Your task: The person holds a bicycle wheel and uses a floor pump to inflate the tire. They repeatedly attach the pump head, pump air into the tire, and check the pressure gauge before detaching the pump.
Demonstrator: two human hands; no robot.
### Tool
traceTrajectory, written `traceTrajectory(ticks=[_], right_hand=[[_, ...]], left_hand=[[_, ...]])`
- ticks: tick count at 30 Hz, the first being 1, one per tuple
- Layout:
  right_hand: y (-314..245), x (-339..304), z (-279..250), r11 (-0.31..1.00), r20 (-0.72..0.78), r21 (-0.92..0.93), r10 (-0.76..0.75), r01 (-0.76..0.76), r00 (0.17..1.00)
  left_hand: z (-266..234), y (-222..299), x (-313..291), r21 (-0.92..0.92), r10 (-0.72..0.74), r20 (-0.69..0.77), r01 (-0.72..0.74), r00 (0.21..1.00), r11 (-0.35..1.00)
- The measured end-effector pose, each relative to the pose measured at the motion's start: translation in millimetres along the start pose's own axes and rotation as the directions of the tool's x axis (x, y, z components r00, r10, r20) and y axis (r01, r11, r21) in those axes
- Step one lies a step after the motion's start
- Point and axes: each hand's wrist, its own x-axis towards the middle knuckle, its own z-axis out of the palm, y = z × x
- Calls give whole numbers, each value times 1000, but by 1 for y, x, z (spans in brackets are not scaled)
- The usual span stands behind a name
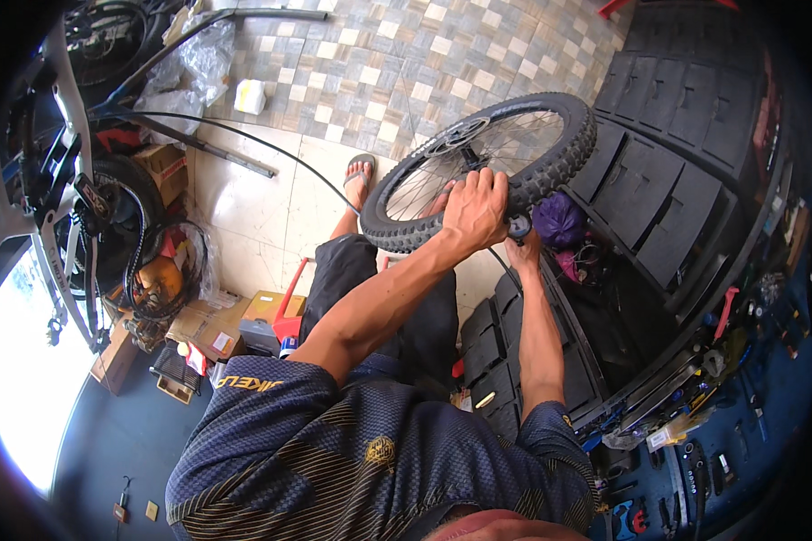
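Observation:
A bicycle wheel (573,171) with a knobby black tire, thin spokes and a disc rotor is tilted in front of my legs. My left hand (478,206) is closed at the wheel's near side, over the rim and tire; its fingertips are hidden. Just beside its wrist sits a tire inflator (519,225) with a small round dial. Below that dial, my right hand (523,251) is closed around the inflator, its fingers partly covered. A thin black hose (502,261) hangs next to the right hand.
Black drawer bins (668,198) line the right, with a purple bundle (558,220) beside the tire. A bicycle frame (70,117) stands at left near cardboard boxes (209,326). A long black hose (280,149) crosses the floor toward the wheel. Tools (695,469) lie at lower right.

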Motion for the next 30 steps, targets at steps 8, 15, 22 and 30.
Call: traceTrajectory(ticks=[8, 15, 22, 30], right_hand=[[1, 2, -5, 999, 25, -42, 7, -6, 1000], [22, 6, 1, 1000, 35, -19, 19, -19, 999], [28, -5, -12, 739, -81, 288, 653, -609, 753], [-58, 7, -82, 681, -395, 702, 615, -208, 683]], left_hand=[[0, 3, 3, -7, -1, 16, 1, 1000, 1000], [-4, 1, 4, 1, 7, -1, -7, 1000, 1000], [-2, -4, -8, -16, 14, 14, -14, 1000, 1000], [14, -16, -65, -38, 71, 104, -67, 992, 997]])
